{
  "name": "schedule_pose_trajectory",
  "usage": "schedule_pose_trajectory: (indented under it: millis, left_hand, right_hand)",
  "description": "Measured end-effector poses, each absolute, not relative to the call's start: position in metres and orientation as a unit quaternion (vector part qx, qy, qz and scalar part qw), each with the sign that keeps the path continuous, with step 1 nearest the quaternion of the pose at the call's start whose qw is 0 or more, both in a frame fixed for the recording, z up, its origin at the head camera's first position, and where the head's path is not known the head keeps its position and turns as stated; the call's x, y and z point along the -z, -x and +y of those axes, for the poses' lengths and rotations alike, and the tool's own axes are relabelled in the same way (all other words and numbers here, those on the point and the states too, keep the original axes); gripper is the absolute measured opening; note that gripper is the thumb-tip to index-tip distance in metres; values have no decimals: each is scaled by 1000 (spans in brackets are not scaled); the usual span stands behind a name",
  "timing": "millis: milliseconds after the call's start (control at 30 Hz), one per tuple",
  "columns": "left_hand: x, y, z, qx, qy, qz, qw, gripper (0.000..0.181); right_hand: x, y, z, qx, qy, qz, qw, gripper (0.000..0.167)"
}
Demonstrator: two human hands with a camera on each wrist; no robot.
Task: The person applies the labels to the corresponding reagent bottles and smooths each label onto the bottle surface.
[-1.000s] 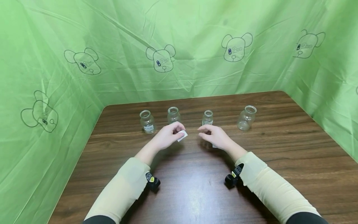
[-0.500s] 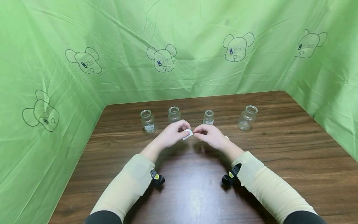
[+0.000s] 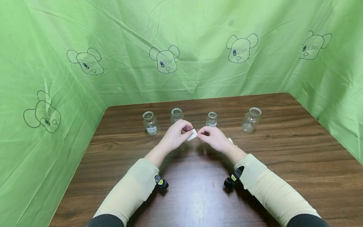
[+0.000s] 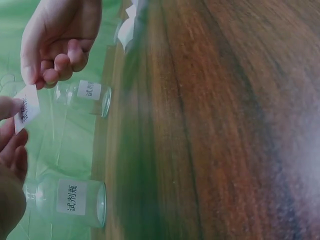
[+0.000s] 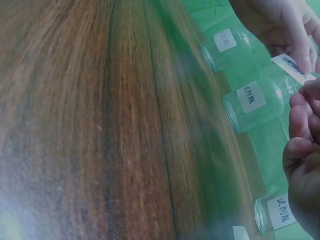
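A small white label with dark characters is between my two hands above the table. My left hand pinches it between thumb and fingers. At the label's other corner, thumb and forefinger of my right hand pinch the edge, as the left wrist view shows on the label. Behind the hands stand clear glass jars: a labelled jar at left, another jar partly hidden by my left hand, and a smaller labelled jar behind my right hand. In the right wrist view the middle jar also bears a label.
An unlabelled-looking glass jar stands farther right. A white piece of paper lies by my right wrist, mostly hidden. The brown wooden table ends at a green curtain behind and at both sides.
Both hands have come together: my left hand moved right with the label, and my right hand moved left and took its corner. The label has tilted so its writing shows. The jars stayed put.
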State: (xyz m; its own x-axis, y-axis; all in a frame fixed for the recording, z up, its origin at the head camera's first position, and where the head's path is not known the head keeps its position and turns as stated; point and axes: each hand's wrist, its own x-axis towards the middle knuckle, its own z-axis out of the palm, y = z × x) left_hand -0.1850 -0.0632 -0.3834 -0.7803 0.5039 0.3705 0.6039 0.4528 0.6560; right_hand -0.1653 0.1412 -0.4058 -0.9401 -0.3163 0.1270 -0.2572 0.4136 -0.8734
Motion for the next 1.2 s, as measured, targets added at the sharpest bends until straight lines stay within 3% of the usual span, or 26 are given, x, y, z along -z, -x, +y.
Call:
schedule_pose_trajectory:
  millis: [100, 233, 933, 1200]
  left_hand:
    - [382, 183, -63, 389, 330, -853, 111, 8]
    - [383, 181, -61, 371, 351, -850, 129, 6]
    - [389, 177, -57, 375, 328, -865, 58, 10]
    - [392, 176, -56, 407, 302, -862, 25, 11]
  right_hand:
    - [406, 166, 142, 510, 160, 845, 25, 9]
    - [406, 166, 143, 503, 156, 850, 11, 9]
    - [399, 162, 140, 506, 181, 843, 4, 9]
    - [404, 163, 140, 517, 178, 837, 31, 14]
